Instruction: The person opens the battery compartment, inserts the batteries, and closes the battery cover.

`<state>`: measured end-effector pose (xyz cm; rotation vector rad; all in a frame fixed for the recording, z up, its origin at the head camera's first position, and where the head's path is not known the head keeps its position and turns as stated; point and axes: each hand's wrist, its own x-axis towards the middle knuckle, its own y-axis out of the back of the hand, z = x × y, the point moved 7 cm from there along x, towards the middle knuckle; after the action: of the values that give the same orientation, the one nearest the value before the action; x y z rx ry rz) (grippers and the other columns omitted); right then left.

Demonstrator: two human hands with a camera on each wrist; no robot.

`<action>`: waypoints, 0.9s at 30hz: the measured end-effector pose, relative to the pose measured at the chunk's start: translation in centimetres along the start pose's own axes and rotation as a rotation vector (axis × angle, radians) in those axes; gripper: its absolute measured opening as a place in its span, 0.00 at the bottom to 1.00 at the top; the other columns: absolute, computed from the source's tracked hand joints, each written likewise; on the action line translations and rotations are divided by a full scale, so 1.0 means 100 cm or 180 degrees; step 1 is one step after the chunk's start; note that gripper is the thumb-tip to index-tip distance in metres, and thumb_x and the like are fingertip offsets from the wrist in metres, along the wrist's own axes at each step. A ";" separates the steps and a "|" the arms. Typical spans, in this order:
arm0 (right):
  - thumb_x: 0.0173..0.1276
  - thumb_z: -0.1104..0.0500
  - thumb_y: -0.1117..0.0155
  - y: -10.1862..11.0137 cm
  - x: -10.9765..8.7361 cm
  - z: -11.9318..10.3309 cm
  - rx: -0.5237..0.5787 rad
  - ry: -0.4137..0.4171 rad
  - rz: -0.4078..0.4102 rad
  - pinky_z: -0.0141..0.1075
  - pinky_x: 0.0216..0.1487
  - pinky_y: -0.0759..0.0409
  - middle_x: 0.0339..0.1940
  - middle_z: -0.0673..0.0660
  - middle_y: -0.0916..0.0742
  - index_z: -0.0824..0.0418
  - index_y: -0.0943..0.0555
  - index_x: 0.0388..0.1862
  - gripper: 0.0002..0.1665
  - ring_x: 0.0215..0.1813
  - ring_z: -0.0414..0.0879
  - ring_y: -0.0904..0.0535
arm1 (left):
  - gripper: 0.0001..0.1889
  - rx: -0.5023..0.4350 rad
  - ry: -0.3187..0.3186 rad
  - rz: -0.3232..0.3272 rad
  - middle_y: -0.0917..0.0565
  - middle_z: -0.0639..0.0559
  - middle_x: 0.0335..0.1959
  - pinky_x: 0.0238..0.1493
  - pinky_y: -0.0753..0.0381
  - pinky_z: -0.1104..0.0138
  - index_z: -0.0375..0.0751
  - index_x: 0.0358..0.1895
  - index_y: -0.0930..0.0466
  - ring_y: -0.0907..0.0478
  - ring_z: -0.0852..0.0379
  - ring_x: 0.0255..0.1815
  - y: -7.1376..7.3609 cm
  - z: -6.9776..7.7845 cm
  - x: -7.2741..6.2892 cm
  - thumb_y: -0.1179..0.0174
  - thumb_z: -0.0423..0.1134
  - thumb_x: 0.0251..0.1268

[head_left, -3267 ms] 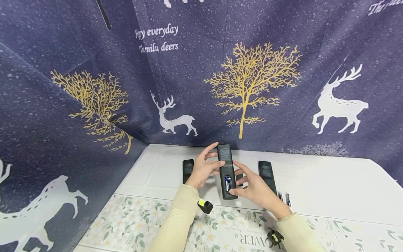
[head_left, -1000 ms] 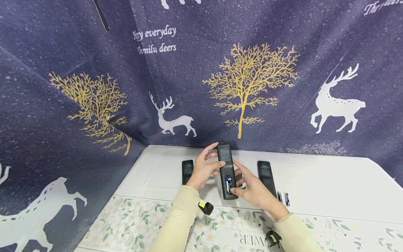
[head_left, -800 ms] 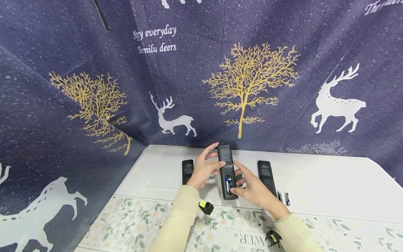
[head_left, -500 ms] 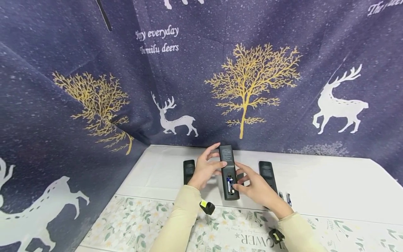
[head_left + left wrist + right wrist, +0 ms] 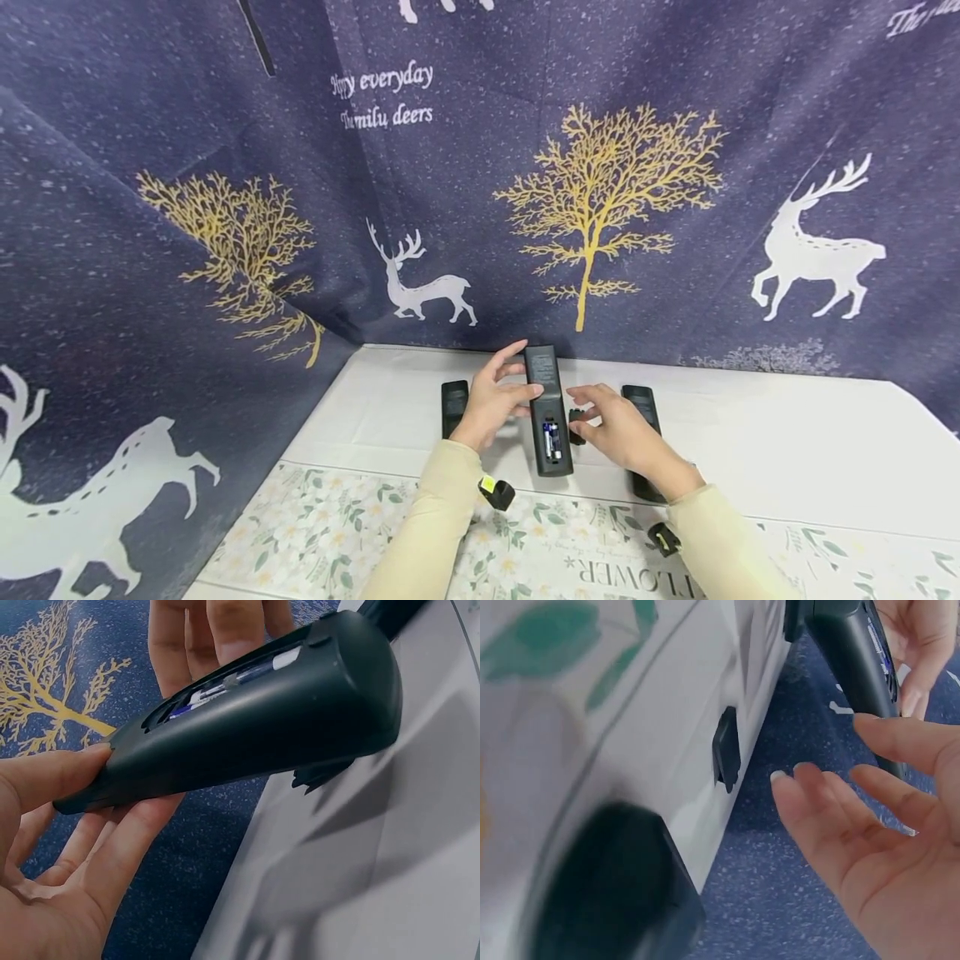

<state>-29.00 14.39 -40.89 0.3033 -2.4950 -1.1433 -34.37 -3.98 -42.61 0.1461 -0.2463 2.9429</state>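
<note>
My left hand [image 5: 491, 407] grips a black remote control [image 5: 543, 373] near its upper end, thumb on the back and fingers at the side and underneath. The remote is tilted, back towards me, above the table. In its uncovered compartment lie two blue and white batteries [image 5: 552, 440]. My right hand [image 5: 617, 427] is just right of the remote, fingers loosely bent around nothing. Beneath it a small black battery cover [image 5: 726, 750] lies on the table; the right wrist view shows a gap between fingers and cover.
A second remote [image 5: 454, 407] lies left of my left hand. Another remote [image 5: 643, 403] lies to the right, partly under my right hand and wrist. A white cloth [image 5: 780, 442] covers the table, with a flowered strip [image 5: 322, 517] in front. A deer-print curtain [image 5: 465, 183] hangs behind.
My right hand has let go of the remote's lower end and moved right, over the battery cover. The left hand keeps its grip. Loose batteries at the right are now hidden by the right arm.
</note>
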 end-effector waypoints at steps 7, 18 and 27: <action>0.68 0.68 0.25 0.000 0.010 -0.004 -0.0720 0.0096 -0.0180 0.53 0.51 0.13 0.52 0.65 0.16 0.70 0.19 0.64 0.26 0.51 0.60 0.14 | 0.41 0.0015 -0.0019 0.0026 0.21 0.41 0.59 0.35 0.08 0.57 0.56 0.76 0.24 0.11 0.51 0.42 0.001 0.004 0.000 0.27 0.21 0.62; 0.63 0.64 0.19 -0.014 0.027 0.012 -0.1026 -0.0465 -0.0733 0.55 0.57 0.16 0.54 0.68 0.16 0.72 0.20 0.65 0.33 0.53 0.60 0.16 | 0.41 0.0006 -0.0023 0.0013 0.21 0.40 0.58 0.35 0.08 0.58 0.52 0.78 0.26 0.11 0.52 0.41 0.000 0.005 -0.002 0.28 0.21 0.62; 0.60 0.60 0.15 -0.018 0.032 0.026 -0.0952 -0.0607 -0.0881 0.54 0.57 0.17 0.51 0.65 0.16 0.72 0.20 0.65 0.38 0.48 0.54 0.18 | 0.42 -0.0016 -0.0032 0.0030 0.21 0.38 0.60 0.35 0.08 0.58 0.53 0.77 0.25 0.12 0.53 0.41 0.000 0.005 0.000 0.28 0.19 0.61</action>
<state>-32.89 13.93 -43.04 0.4853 -2.4440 -1.7066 -34.29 -4.10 -42.14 0.1597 -0.2564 2.9512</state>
